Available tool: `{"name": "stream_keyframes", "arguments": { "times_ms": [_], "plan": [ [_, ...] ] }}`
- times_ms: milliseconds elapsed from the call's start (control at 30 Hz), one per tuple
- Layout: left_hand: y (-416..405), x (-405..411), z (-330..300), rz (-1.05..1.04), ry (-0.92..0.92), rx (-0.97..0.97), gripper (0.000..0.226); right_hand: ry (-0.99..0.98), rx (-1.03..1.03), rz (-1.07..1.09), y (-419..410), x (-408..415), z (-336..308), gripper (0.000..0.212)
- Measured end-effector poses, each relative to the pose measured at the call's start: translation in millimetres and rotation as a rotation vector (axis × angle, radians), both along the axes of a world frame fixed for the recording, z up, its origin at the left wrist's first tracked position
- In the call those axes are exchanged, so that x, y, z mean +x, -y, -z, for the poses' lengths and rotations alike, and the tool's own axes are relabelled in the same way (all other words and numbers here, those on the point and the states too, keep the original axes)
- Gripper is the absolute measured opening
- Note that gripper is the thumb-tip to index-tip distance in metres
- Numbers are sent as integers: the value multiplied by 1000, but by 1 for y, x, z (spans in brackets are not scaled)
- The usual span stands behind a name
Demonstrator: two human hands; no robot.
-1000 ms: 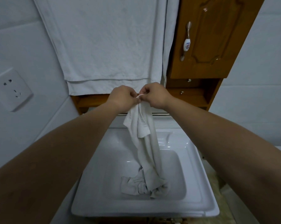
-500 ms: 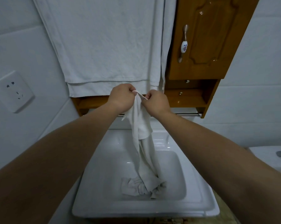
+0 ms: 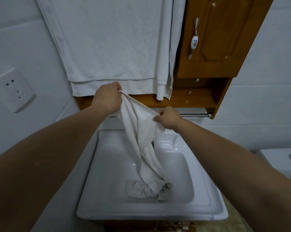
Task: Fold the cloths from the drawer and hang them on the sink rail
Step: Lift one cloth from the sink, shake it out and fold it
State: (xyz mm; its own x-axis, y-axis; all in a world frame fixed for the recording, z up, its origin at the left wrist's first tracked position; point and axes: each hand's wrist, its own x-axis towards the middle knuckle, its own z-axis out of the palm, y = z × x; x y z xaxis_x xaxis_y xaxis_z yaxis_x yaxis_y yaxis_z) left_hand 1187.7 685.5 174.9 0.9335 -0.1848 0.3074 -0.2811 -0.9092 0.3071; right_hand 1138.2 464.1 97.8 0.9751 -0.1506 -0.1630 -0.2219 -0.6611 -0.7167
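The person is holding a white cloth [image 3: 141, 131] up over the sink [image 3: 206, 195], likely hunting its top hem so it can be spread and folded; its tail is bunching in the basin. Left hand [image 3: 108, 99] is raised higher, pinching one end of the hem. Right hand [image 3: 168, 117] is sitting lower, fingers clenching the hem, near the rail [image 3: 196, 115].

The cloth [image 3: 141, 134] is plain off-white, unpatterned. The sink [image 3: 108, 173] below it is glossy white. The towel [image 3: 111, 44] above the sink is plain white. The cabinet [image 3: 222, 39] is warm orange-brown wood, its handle [image 3: 194, 41] white with a small blue and red floral motif. The rail [image 3: 196, 115] is silver.
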Motion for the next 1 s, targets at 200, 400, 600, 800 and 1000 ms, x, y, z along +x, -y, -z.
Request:
{"name": "stream_keyframes", "arguments": {
  "times_ms": [200, 400, 600, 800, 1000],
  "plan": [
    [-9, 1, 20, -20, -201, 201, 14, 109, -60, 47, 20, 16, -29, 23],
    [9, -11, 31, 75, -414, 206, 56, 109, -107, -150, 7, 29, -52, 24],
    [52, -32, 29, 344, -602, -293, 62, 107, -187, -264, -22, 34, -62, 17],
    [57, -15, 32, 224, -500, -512, 21, 133, 94, -209, -14, 32, -72, 24],
    [62, -16, 25, 191, -508, -706, 10, 86, 489, -158, 0, 21, -69, 19]
  ]
}}
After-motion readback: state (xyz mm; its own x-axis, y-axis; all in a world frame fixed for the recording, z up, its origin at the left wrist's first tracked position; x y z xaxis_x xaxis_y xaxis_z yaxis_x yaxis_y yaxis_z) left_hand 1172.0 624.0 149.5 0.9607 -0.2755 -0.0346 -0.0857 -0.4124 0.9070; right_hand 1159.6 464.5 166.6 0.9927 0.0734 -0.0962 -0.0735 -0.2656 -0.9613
